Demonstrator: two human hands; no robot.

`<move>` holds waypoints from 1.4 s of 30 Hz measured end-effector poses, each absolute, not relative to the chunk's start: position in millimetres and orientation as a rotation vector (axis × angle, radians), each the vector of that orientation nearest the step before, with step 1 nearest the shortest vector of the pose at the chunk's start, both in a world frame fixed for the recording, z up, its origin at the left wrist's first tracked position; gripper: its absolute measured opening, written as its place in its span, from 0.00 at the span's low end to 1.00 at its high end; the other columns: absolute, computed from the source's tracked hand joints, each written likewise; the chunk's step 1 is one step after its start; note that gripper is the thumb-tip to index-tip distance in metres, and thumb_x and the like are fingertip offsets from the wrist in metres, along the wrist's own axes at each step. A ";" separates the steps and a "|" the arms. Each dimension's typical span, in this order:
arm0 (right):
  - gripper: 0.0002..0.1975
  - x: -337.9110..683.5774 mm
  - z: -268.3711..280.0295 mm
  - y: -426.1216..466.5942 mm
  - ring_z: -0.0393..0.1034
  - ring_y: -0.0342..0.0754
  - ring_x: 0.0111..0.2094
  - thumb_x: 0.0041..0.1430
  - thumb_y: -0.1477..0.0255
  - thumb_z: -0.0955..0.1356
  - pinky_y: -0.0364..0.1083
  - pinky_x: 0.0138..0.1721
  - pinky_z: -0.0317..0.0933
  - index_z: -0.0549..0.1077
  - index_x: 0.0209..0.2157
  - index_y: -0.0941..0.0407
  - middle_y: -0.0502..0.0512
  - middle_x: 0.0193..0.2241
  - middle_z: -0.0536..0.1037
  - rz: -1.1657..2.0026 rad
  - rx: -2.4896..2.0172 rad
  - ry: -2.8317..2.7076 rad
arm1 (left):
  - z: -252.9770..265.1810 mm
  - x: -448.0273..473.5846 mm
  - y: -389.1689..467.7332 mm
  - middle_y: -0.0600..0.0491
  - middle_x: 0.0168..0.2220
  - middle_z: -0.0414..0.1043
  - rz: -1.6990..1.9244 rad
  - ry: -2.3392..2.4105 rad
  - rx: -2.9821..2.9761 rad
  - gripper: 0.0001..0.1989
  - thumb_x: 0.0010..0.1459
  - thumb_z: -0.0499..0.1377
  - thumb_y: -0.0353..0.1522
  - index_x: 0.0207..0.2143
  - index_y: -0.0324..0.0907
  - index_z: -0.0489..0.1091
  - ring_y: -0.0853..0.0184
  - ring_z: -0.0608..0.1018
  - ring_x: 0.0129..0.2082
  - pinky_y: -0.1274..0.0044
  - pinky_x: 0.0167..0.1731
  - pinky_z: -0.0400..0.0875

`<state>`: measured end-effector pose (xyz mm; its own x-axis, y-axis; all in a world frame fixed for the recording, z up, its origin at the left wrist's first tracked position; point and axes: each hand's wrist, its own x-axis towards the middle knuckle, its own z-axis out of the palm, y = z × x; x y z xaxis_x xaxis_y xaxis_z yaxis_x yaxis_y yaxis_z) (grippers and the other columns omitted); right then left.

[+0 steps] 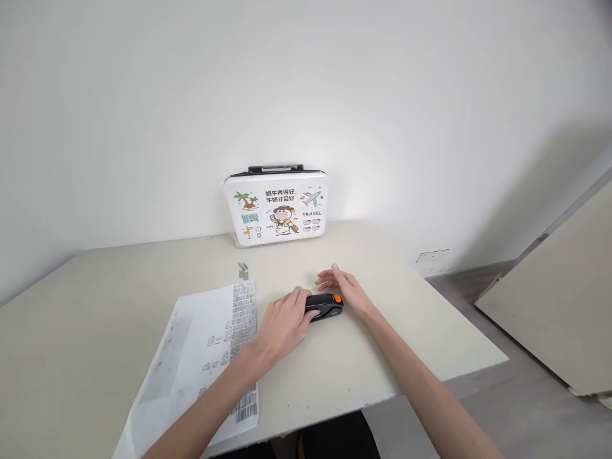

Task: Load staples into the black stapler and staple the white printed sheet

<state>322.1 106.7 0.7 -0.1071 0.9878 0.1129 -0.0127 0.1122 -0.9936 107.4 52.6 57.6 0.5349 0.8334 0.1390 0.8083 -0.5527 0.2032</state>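
A black stapler (325,306) with an orange end lies on the pale table, pointing left to right. My left hand (285,319) is wrapped round its left part, so that end is hidden under the fingers. Just beyond the orange end, my right hand (343,286) hovers with fingers loosely curved and apart, holding nothing. Left of the stapler, printed paper sheets (201,357) lie partly under my left forearm. Small grey staple strips (243,271) sit at the paper's far edge.
A white case (277,210) with cartoon prints and a black handle leans against the wall (306,83) at the table's back. The table (382,363) ends on the right above a grey floor. A pale panel (554,306) stands further right.
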 end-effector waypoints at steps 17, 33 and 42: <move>0.24 315.0 -10.8 102.3 0.76 0.51 0.41 0.65 0.45 0.66 0.51 0.50 0.68 0.76 0.41 0.53 0.56 0.40 0.82 1.180 -1.022 -1.517 | 37.5 61.4 57.0 0.53 0.43 0.79 0.562 1.316 2.352 0.11 0.64 0.63 0.43 0.40 0.47 0.72 0.59 0.81 0.42 0.70 0.40 0.72; 0.26 316.5 0.2 89.1 0.72 0.50 0.34 0.64 0.45 0.65 0.46 0.36 0.62 0.80 0.35 0.54 0.54 0.35 0.82 1.134 -1.206 -1.647 | 45.1 25.3 53.5 0.52 0.43 0.79 0.505 1.277 2.431 0.15 0.66 0.59 0.47 0.40 0.47 0.76 0.60 0.81 0.41 0.70 0.42 0.74; 0.25 316.2 2.9 88.2 0.70 0.48 0.33 0.65 0.46 0.66 0.46 0.35 0.60 0.79 0.34 0.54 0.53 0.33 0.80 1.144 -1.213 -1.636 | 47.8 -12.7 134.2 0.50 0.45 0.79 0.631 1.994 2.137 0.13 0.67 0.56 0.42 0.46 0.45 0.72 0.59 0.80 0.46 0.71 0.46 0.72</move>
